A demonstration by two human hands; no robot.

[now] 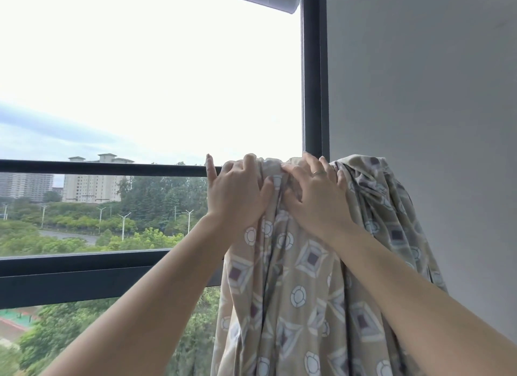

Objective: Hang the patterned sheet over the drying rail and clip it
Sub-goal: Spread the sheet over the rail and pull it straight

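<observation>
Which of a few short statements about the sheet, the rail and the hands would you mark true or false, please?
1. The sheet hangs over the rail, bunched up next to the wall. True.
2. Only one hand touches the sheet. False: the left hand and the right hand both grip it at the top of the rail.
3. A clip already holds the sheet on the rail. False: no clip is in view.
4. The right hand wears a ring. True.
5. The sheet covers the whole rail. False: the rail's left stretch is bare.
</observation>
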